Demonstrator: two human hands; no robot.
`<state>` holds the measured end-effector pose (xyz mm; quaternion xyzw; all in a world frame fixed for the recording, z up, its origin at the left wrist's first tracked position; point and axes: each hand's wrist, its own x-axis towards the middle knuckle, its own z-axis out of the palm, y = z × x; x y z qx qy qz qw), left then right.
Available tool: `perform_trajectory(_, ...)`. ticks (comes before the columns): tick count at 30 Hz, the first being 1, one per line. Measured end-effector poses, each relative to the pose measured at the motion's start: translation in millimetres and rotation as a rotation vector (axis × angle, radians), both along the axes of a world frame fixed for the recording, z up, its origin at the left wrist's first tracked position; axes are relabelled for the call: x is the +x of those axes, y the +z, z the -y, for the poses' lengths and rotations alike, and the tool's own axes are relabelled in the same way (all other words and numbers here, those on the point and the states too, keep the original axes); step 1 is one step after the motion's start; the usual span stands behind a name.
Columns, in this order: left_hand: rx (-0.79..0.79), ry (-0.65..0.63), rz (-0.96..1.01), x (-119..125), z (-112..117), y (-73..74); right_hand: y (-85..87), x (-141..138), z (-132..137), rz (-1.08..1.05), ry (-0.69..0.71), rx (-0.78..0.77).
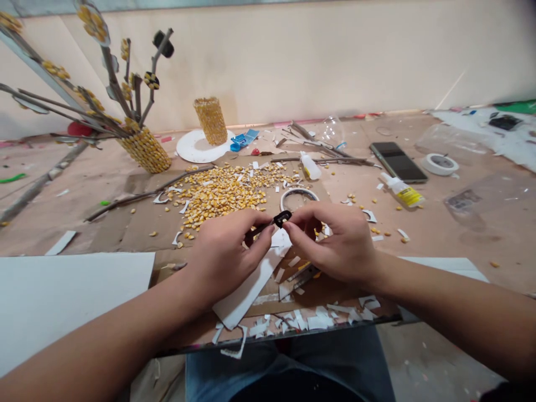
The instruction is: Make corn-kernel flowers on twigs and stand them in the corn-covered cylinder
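"What do we hold?"
"Our left grip (228, 251) and right grip (339, 239) pinch a small black piece (282, 218) over the bench (444, 245); we find the yellow label (409, 196) too blurred to read."

I faced a plain cream wall (335, 67) rising behind the far edge of my table (444, 240), with a blue-grey band (188, 5) along its top. A thin pale streak slanted up the wall toward the table's far right. Below the near edge, I saw speckled grey floor (410, 363).
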<state>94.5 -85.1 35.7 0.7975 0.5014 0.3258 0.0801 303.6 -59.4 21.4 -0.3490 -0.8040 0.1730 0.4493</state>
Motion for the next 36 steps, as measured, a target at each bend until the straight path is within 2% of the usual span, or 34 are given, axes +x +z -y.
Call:
perform_trajectory(3, -0.002, -0.018, 0.006, 0, 0, -0.1, -1.3, 0, 0, -0.063, -0.001, -0.106)
perform_trajectory(7, 0.007, -0.023, 0.007, -1, 0, 0.9, -1.3, 0, -3, -0.243, 0.021, -0.381)
perform_trajectory(9, 0.004, -0.035, 0.001, -2, 0, 1.3, -0.5, 1, -7, -0.261, 0.081, -0.492)
perform_trajectory(13, -0.013, -0.067, 0.000, -2, -1, 1.5, 0.5, 4, -14, -0.226, 0.208, -0.604)
perform_trajectory(16, -0.007, -0.072, 0.016, -2, -2, 0.8, 0.1, 4, -17, -0.250, 0.239, -0.652)
perform_trajectory(23, 0.020, -0.110, 0.032, -4, -6, -2.8, -2.4, 2, -18, -0.248, 0.223, -0.741)
perform_trajectory(27, -0.009, -0.113, 0.039, -3, -4, -0.5, -4.6, 4, -23, -0.307, 0.277, -0.757)
perform_trajectory(29, -0.024, -0.127, 0.040, -3, -3, 1.2, -4.4, 6, -28, -0.372, 0.267, -0.731)
perform_trajectory(32, -0.056, -0.153, 0.016, -3, -2, 2.7, -1.3, 10, -36, -0.423, 0.178, -0.659)
perform_trajectory(36, -0.166, -0.233, -0.138, -3, -6, 0.9, 5.7, 19, -45, -0.382, 0.045, -0.490)
